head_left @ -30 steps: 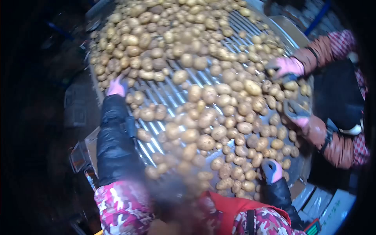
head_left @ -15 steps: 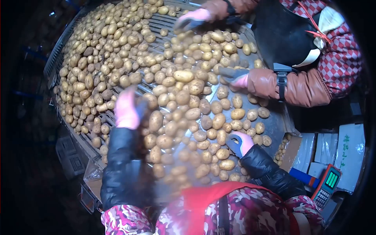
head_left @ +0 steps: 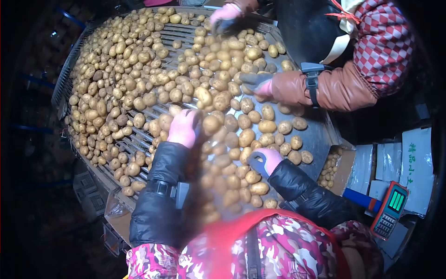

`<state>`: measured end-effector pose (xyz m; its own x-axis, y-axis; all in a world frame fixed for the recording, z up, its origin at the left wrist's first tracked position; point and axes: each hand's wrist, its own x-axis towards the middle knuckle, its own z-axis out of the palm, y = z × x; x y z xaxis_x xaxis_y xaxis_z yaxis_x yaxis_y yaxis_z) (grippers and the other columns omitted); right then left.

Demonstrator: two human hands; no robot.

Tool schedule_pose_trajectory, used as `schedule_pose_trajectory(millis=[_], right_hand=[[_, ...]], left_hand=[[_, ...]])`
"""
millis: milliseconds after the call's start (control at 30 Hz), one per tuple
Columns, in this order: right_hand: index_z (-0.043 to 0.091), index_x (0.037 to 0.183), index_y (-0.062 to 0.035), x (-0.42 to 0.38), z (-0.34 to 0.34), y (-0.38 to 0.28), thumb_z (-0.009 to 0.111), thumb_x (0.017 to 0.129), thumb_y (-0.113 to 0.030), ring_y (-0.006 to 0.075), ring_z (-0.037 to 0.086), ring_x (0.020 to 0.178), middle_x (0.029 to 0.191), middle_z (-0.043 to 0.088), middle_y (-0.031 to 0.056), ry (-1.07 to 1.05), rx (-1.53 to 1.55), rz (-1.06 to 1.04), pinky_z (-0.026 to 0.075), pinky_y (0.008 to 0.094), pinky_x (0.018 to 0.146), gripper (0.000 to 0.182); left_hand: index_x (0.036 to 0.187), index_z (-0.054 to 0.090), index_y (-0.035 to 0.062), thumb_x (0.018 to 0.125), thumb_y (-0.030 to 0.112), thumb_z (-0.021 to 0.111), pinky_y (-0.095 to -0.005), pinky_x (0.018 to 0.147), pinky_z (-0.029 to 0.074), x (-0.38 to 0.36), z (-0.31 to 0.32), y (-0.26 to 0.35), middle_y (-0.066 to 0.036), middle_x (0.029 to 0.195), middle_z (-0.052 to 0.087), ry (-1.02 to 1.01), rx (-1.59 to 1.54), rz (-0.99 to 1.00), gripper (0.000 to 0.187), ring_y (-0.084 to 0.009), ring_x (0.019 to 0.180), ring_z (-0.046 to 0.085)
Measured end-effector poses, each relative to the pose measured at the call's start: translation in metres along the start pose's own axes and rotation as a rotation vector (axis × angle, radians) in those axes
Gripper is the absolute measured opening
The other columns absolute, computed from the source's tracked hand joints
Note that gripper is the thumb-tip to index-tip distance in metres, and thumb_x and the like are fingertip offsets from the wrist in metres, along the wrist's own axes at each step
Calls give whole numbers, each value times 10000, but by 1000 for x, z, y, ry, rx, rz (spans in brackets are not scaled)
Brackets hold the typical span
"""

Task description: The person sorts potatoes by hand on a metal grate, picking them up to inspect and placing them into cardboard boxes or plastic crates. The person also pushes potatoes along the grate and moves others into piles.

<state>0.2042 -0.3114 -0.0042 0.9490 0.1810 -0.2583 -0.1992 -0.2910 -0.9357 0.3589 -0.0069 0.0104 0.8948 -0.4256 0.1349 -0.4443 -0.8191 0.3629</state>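
My left hand (head_left: 185,128), in a pink glove with grey fingers, lies over the potatoes at the middle of the slatted sorting table. Its fingers point right and are mostly hidden and blurred beside a potato (head_left: 211,123). My right hand (head_left: 265,161), gloved alike, rests low among potatoes at the right. Its fingers are loosely curved, with a gap between thumb and forefinger, and no potato shows in them. A yellowish potato (head_left: 259,188) lies just below it. Many potatoes (head_left: 116,69) cover the slats.
Across the table a co-worker's gloved hands (head_left: 258,84) (head_left: 225,16) reach among potatoes. A cardboard box (head_left: 344,169) with potatoes stands by the right edge. Nearby are white packages (head_left: 414,172) and a red handheld device (head_left: 391,209) with a lit screen. Metal slats (head_left: 179,37) show between potatoes.
My left hand has moved right across the potatoes. My right hand appears slightly left and higher in view. The co-worker's near hand has shifted left, and the whole view has shifted a little.
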Motion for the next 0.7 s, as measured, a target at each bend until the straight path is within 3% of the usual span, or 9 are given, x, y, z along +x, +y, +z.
schedule_pose_trajectory(millis=[100, 133, 233, 267, 367, 500, 533, 567, 700], right_hand=[[760, 970, -99, 0, -11, -33, 739, 907, -292, 309, 741, 825, 889, 755, 135, -104, 13, 175, 576, 409, 732, 204], [765, 982, -112, 1, -11, -27, 727, 911, -301, 342, 734, 849, 891, 753, 140, -108, -63, 139, 576, 419, 746, 206], [767, 995, -124, 9, -3, 10, 721, 913, -315, 351, 731, 859, 908, 748, 152, -98, -316, 32, 576, 419, 753, 213], [766, 1009, -131, 10, -2, 19, 716, 913, -324, 360, 726, 882, 931, 744, 162, -106, -331, 5, 576, 422, 769, 221], [763, 1025, -129, -2, -8, 0, 711, 916, -317, 369, 721, 917, 968, 743, 167, -87, -237, -20, 577, 428, 789, 223], [744, 1137, -63, -6, -2, 11, 711, 944, -260, 257, 740, 880, 1000, 771, 132, -86, -83, -16, 578, 373, 775, 277], [726, 1192, -35, -8, -1, 10, 702, 956, -222, 172, 704, 837, 974, 764, 94, -97, -6, -8, 569, 324, 752, 302], [725, 1195, -37, -12, 0, 8, 697, 958, -215, 163, 695, 828, 964, 758, 89, -100, 47, -12, 566, 317, 746, 297], [706, 1236, -29, -36, 9, 10, 648, 989, -179, 140, 669, 807, 940, 732, 69, -151, 237, -70, 553, 284, 723, 295]], left_hand=[[1326, 620, 118, 897, 176, 713, -497, 985, 515, -7, -8, 23, -202, 1229, 629, 10, -74, -119, 443, -434, 1112, 616], [1425, 574, 105, 918, 156, 722, -431, 1004, 521, -9, -16, 33, -173, 1284, 644, -66, -70, -206, 530, -359, 1150, 641], [1524, 494, 69, 958, 146, 714, -350, 1021, 504, -36, -19, 56, -138, 1390, 618, -112, -866, -391, 612, -236, 1222, 610], [1559, 441, 19, 988, 143, 693, -298, 1012, 490, -49, -24, 61, -123, 1455, 576, -172, -973, -402, 636, -155, 1247, 557], [1562, 411, 30, 980, 211, 723, -360, 1029, 521, -88, -29, 99, -110, 1434, 573, -19, -1338, -546, 685, -246, 1261, 608], [1557, 408, 64, 932, 275, 795, -460, 1085, 521, -128, -43, 133, -123, 1518, 498, 35, -1667, -553, 765, -328, 1321, 582], [1555, 411, 72, 917, 287, 812, -480, 1095, 518, -133, -54, 147, -127, 1535, 480, 33, -1734, -576, 783, -341, 1329, 576], [1553, 414, 80, 902, 299, 829, -501, 1105, 515, -137, -59, 157, -131, 1552, 463, 30, -1801, -597, 802, -354, 1337, 570], [1596, 386, 127, 1017, 365, 674, -484, 1062, 546, -159, -66, 185, -142, 1562, 483, 2, -1842, -577, 689, -335, 1272, 623]])
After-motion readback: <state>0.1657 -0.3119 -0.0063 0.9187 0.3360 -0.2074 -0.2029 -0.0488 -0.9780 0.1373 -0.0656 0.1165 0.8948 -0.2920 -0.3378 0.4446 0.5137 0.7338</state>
